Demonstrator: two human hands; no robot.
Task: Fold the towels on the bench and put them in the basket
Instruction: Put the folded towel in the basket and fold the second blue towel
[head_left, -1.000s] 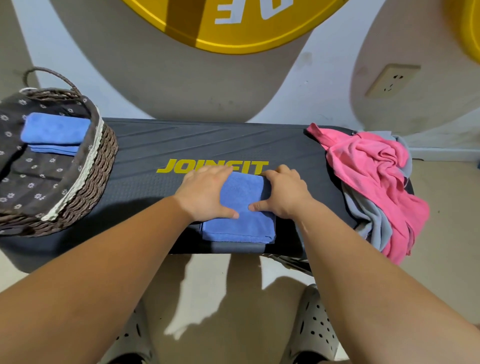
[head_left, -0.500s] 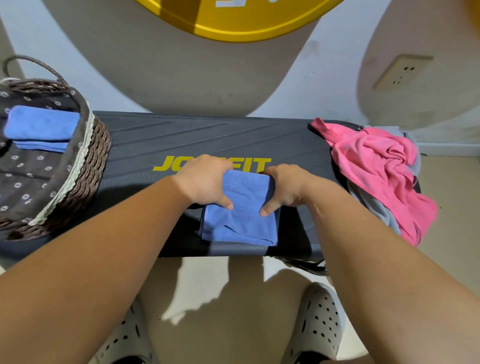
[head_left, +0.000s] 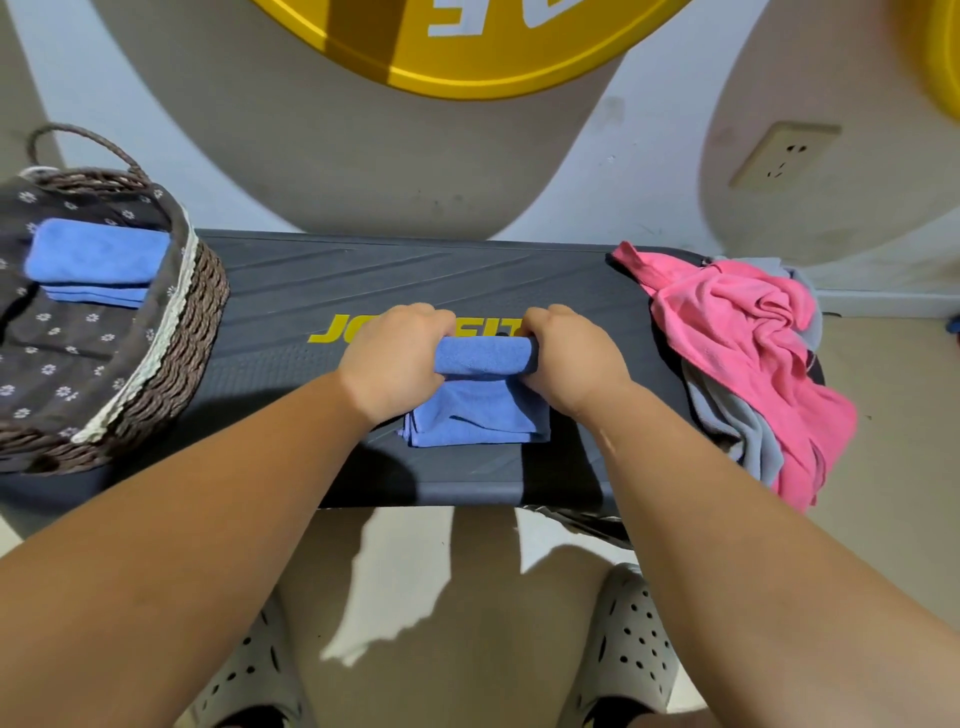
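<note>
A folded blue towel (head_left: 480, 400) lies in the middle of the black bench (head_left: 291, 312). Its far edge is lifted and curled over toward me. My left hand (head_left: 397, 358) grips the left end of that raised fold, and my right hand (head_left: 569, 358) grips the right end. A woven brown basket (head_left: 171, 358) with a dark flowered lining stands on the bench's left end and holds folded blue towels (head_left: 98, 265). A crumpled pink towel (head_left: 748, 353) lies over a grey towel (head_left: 748, 441) on the bench's right end.
The bench stands against a white and beige wall with a yellow disc (head_left: 467, 47) above and a socket (head_left: 784, 161) at the right. Both heaped towels hang over the bench's front right corner. My feet in pale perforated clogs (head_left: 631, 654) stand on the floor below.
Both hands pressed flat on the blue towel a second ago. They have since curled round its far edge and lifted it over toward me, making a raised fold.
</note>
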